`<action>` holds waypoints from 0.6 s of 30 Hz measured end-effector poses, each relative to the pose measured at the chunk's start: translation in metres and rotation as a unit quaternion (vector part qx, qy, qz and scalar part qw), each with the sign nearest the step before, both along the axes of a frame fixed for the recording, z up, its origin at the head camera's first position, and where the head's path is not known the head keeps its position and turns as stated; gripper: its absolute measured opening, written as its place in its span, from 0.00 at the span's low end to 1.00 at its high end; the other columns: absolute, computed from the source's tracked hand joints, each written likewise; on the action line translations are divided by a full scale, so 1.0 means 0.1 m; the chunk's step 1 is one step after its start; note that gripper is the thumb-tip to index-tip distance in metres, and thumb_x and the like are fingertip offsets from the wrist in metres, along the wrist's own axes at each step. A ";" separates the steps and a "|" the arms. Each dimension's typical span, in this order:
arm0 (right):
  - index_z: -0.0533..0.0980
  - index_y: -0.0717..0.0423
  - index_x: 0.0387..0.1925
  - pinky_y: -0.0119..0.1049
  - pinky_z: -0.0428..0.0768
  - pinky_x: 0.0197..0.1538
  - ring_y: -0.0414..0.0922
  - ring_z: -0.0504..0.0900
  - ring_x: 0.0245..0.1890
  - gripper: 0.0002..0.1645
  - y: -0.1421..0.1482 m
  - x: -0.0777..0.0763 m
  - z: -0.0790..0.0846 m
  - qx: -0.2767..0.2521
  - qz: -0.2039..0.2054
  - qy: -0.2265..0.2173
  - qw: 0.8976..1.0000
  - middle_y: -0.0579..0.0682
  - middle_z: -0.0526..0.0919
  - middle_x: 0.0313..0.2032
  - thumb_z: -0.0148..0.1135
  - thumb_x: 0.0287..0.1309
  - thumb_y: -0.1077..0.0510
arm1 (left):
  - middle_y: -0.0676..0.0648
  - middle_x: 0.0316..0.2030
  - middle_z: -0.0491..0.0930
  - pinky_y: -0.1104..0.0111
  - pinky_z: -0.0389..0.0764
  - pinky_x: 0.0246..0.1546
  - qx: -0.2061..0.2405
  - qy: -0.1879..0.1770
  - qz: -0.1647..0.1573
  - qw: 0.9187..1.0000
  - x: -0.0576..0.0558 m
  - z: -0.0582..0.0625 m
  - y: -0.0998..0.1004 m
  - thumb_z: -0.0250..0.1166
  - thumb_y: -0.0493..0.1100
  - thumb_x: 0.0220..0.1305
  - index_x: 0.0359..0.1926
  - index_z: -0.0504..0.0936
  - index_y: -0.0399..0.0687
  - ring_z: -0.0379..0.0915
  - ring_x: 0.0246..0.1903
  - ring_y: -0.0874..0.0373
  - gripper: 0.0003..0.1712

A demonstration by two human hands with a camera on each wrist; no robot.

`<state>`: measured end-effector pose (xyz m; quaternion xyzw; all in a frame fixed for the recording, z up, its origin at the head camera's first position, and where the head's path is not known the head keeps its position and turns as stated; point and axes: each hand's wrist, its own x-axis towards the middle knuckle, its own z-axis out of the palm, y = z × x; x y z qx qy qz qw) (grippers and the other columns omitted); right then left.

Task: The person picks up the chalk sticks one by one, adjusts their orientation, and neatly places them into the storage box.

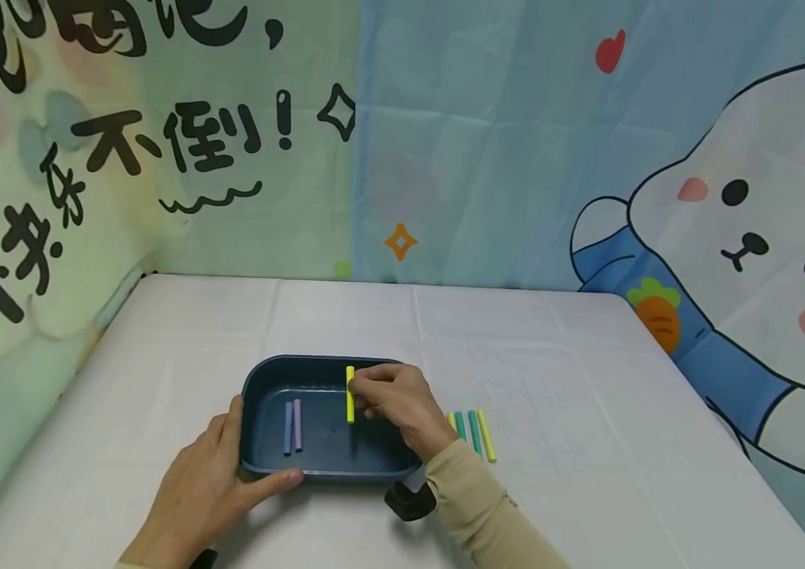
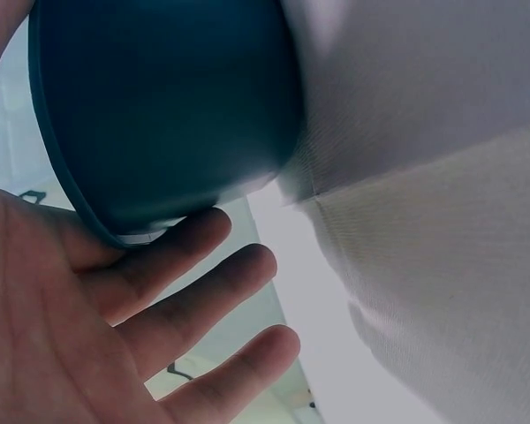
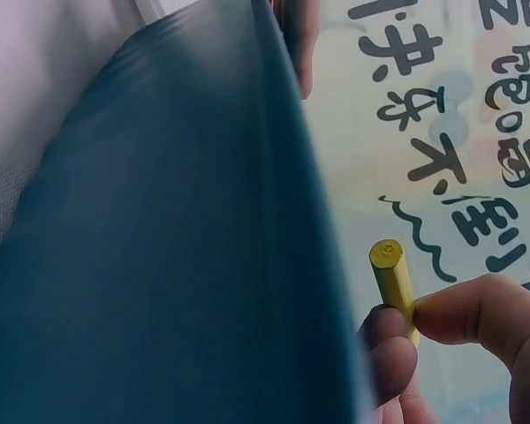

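Observation:
A dark blue tray (image 1: 331,477) sits on the white table. In its left part, a blue chalk stick (image 1: 288,429) and a purple chalk stick (image 1: 298,425) lie side by side. My right hand (image 1: 402,403) pinches a yellow chalk stick (image 1: 350,395) between thumb and fingers over the tray; in the right wrist view the yellow chalk (image 3: 394,281) shows its round end beyond the tray wall (image 3: 185,230). At the tray's left end rests my left hand (image 1: 206,482), thumb along the near rim. In the left wrist view its fingers (image 2: 203,331) extend fairly straight, one touching the tray wall (image 2: 177,115).
Right of the tray lie several yellow and green chalk sticks (image 1: 474,431), partly behind the right wrist. A black wrist-worn device (image 1: 411,502) hangs by the right sleeve (image 1: 487,506). Printed cloth (image 1: 473,158) with a cartoon animal stands behind the white table (image 1: 587,442).

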<state>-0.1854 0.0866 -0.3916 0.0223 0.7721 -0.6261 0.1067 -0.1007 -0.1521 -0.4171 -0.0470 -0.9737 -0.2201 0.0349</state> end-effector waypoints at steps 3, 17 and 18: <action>0.82 0.65 0.46 0.40 0.84 0.40 0.50 0.83 0.34 0.17 -0.05 -0.01 0.02 0.004 0.002 -0.002 1.000 0.56 0.85 0.35 0.68 0.58 0.58 | 0.28 0.61 0.72 0.45 0.78 0.51 0.000 0.005 -0.001 1.000 0.00 0.00 0.00 0.58 0.88 0.47 0.75 0.53 0.26 0.77 0.52 0.38 0.78; 0.84 0.64 0.43 0.37 0.83 0.36 0.47 0.82 0.30 0.14 -0.22 -0.01 -0.01 0.019 0.010 0.004 1.000 0.54 0.85 0.32 0.69 0.57 0.58 | 0.28 0.61 0.72 0.45 0.78 0.50 -0.007 -0.004 0.002 1.000 -0.01 0.01 0.01 0.52 0.91 0.44 0.76 0.53 0.27 0.78 0.51 0.38 0.80; 0.84 0.64 0.42 0.37 0.83 0.36 0.47 0.82 0.30 0.14 -0.23 -0.01 -0.01 0.019 0.009 0.004 1.000 0.54 0.85 0.32 0.69 0.57 0.59 | 0.28 0.61 0.72 0.45 0.78 0.51 -0.008 -0.005 0.002 1.000 -0.01 0.01 0.01 0.52 0.91 0.44 0.76 0.53 0.27 0.78 0.51 0.38 0.81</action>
